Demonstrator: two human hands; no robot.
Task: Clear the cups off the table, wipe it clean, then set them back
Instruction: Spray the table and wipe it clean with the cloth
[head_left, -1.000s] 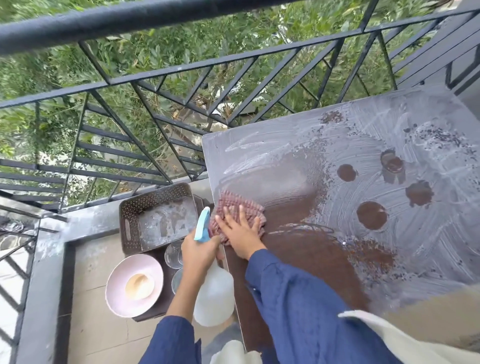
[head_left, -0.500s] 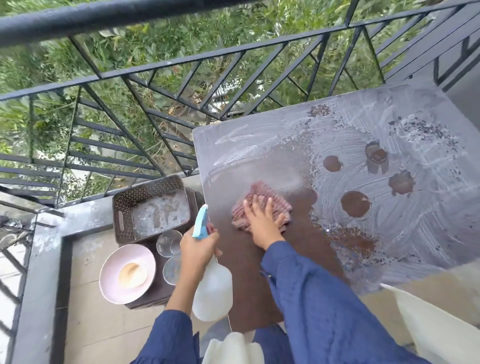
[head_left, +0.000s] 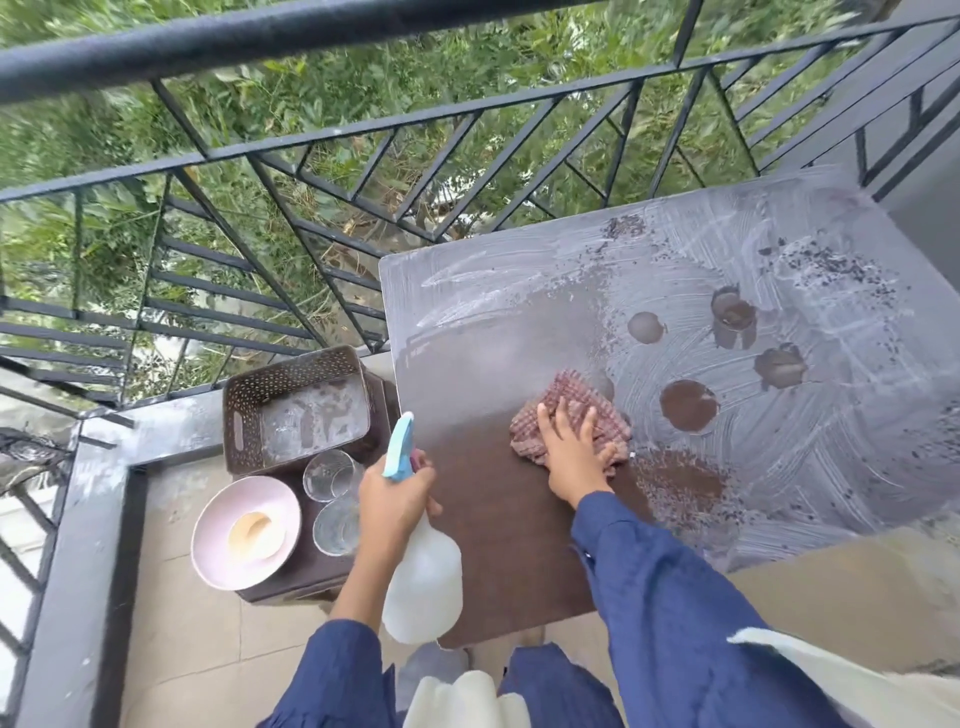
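With the right hand (head_left: 574, 457) pressed flat on the cloth (head_left: 569, 415) mid-table (head_left: 519, 545) and the left hand (head_left: 395, 499) clenched round the sprayer (head_left: 423, 587), a wide elbow swing could knock the cups (head_left: 332, 473) parked on the stool beside the table.

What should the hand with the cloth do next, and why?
Probably push the cloth rightward: the right hand presses it at the edge of the wiped brown area, and the table to the right shows white film and dark round marks.

Table (head_left: 779, 467) bare beyond cloth (head_left: 571, 410); railing (head_left: 467, 124) behind.
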